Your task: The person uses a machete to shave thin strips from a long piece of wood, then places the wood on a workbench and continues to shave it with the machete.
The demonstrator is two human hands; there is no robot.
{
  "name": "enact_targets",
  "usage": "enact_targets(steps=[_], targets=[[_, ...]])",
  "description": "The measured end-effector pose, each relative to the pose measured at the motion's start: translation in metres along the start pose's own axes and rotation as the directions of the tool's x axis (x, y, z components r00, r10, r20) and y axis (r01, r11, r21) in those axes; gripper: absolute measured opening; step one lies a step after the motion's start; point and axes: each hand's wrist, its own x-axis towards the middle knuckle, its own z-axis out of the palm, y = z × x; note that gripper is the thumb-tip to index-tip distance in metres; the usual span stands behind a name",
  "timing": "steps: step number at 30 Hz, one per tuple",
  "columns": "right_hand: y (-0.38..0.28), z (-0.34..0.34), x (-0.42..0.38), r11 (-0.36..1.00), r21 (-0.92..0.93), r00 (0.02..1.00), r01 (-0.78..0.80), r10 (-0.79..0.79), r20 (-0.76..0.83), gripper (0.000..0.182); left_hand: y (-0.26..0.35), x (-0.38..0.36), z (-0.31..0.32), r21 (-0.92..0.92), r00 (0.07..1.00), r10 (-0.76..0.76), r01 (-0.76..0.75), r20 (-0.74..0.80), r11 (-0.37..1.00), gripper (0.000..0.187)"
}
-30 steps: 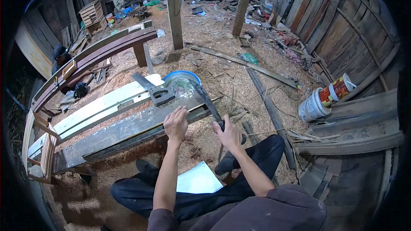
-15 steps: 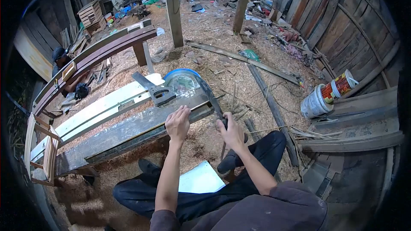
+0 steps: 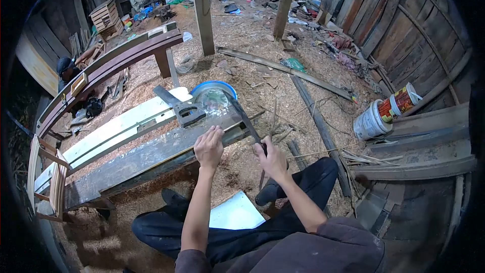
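Observation:
My right hand [image 3: 271, 159] is wrapped round the handle of a machete [image 3: 243, 116], whose dark blade points up and away over the end of the wooden bench [image 3: 146, 154]. My left hand [image 3: 208, 147] is closed above the bench's near edge; whatever its fingers hold is hidden. A thin yellowish line, perhaps a strip, runs along that edge toward the left hand. On the bench beyond my hands lies a handsaw [image 3: 184, 111]. Next to it, near the blade's tip, sits a round blue-rimmed basin [image 3: 214, 96].
Pale boards [image 3: 111, 125] lie along the bench's far side. A curved wooden frame [image 3: 121, 65] stands at left, with another person [image 3: 68, 71] behind it. Buckets [image 3: 374, 120] are at right. A white sheet [image 3: 237, 211] lies between my legs; shavings cover the floor.
The machete's blade has swung slightly down and left. The left hand stays nearly in place. The person at the left has stretched an arm out.

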Motion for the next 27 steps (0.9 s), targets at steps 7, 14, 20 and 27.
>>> enact_targets(steps=[7, 14, 20, 27], targets=[[-0.025, -0.003, -0.01, 0.995, 0.015, 0.995, 0.098, -0.098, 0.024, 0.034, 0.001, 0.002, 0.002, 0.016, 1.0, -0.001, 0.002, -0.027, 1.0, 0.013], [0.015, 0.002, 0.001, 0.995, -0.085, 0.996, 0.05, -0.044, 0.077, 0.031, 0.003, 0.0, 0.001, 0.003, 0.998, 0.005, -0.005, -0.055, 1.0, 0.013], [-0.019, -0.011, -0.003, 0.996, 0.006, 0.996, 0.089, -0.089, 0.003, 0.033, 0.0, 0.003, 0.004, 0.017, 0.997, 0.034, -0.033, -0.069, 0.999, 0.018], [0.002, -0.007, 0.011, 0.998, -0.011, 0.997, -0.062, 0.063, 0.049, 0.034, 0.005, -0.002, 0.003, 0.008, 0.998, 0.007, -0.007, -0.067, 1.0, 0.01]])
